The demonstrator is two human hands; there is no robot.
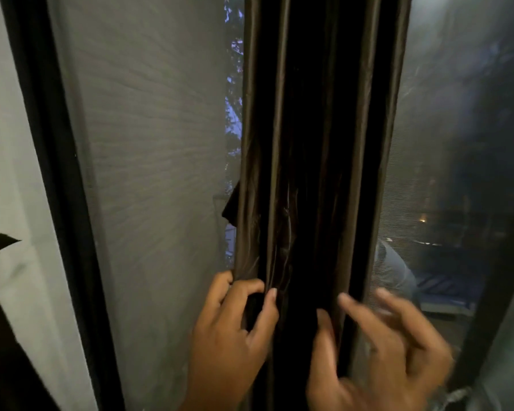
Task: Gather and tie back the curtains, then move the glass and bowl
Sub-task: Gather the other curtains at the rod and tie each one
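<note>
The left hand (pixel 232 330) had its fingers (pixel 269 307) curled narrow, pinching the left edge folds of the dark curtain (pixel 318 143), thumb tucked behind the cloth. Just to the right, the right hand (pixel 383 357) was blurry, fingers spread wide and holding nothing, with its thumb resting against the curtain's right-side pleats. So the curtain sat bunched between both hands, hanging straight up from them in a narrow column.

Up and left of the left fingers, a small dark tab (pixel 231 209) stuck out from behind the curtain edge, maybe the tie-back, but I couldn't tell for sure. Further out on both sides was window screen (pixel 149 143), and past that on the far left the dark window frame (pixel 60 173). No glass or bowl anywhere in sight.

My take on doing this step well: the right hand probably needed to wrap around the loose right pleats and squeeze them toward the left hand, so the whole bundle stayed tight before any tie went round it. Grabbing only the front folds would likely let the back ones slip out.
</note>
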